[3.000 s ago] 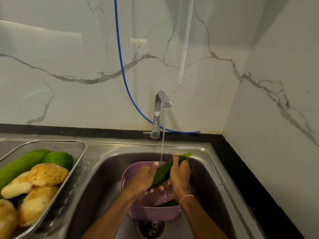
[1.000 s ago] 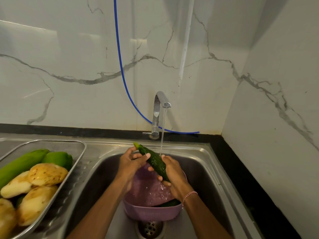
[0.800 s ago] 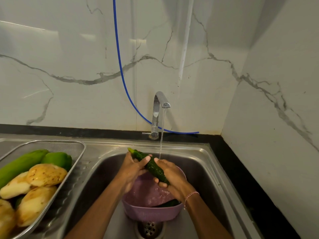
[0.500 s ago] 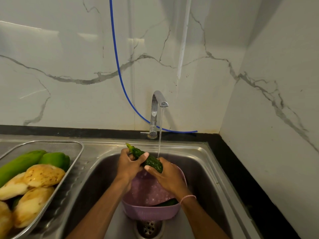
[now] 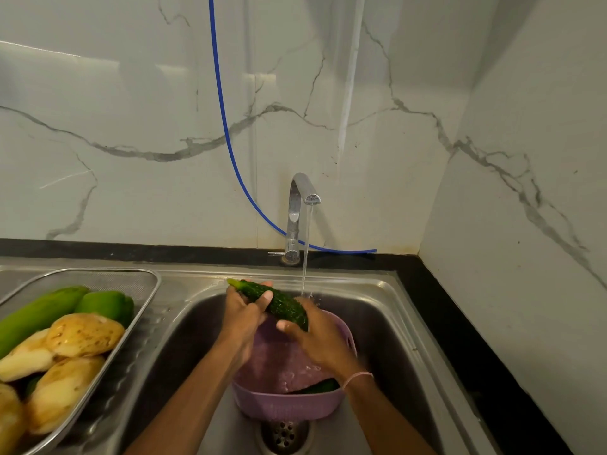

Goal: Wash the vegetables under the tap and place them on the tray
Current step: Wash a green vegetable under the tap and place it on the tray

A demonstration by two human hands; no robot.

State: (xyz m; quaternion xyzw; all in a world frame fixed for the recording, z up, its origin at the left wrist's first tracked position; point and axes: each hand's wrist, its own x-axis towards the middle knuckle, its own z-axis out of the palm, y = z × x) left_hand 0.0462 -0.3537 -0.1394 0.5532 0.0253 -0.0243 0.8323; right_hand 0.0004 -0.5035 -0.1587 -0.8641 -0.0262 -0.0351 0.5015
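- Head view: left hand (image 5: 241, 318) and right hand (image 5: 317, 334) both grip the gourd (image 5: 277, 303), which has swung stem-end to 10 o'clock over the sink (image 5: 377, 289).
- Water now hits the right hand, so the rinse looks nearly done; the tray (image 5: 128, 280) waits at 9 o'clock.

I see glossy white walls (image 5: 124, 93) with grey veins meeting in a corner above the black worktop (image 5: 450, 323), and a blue hose (image 5: 226, 136) hangs down the back one.

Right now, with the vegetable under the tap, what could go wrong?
The wet green vegetable, gripped by left hand and right hand above the purple basin, may slip into it. The water stream lands by the right hand, so the stem end may stay unrinsed. The heaped tray could shed another piece.
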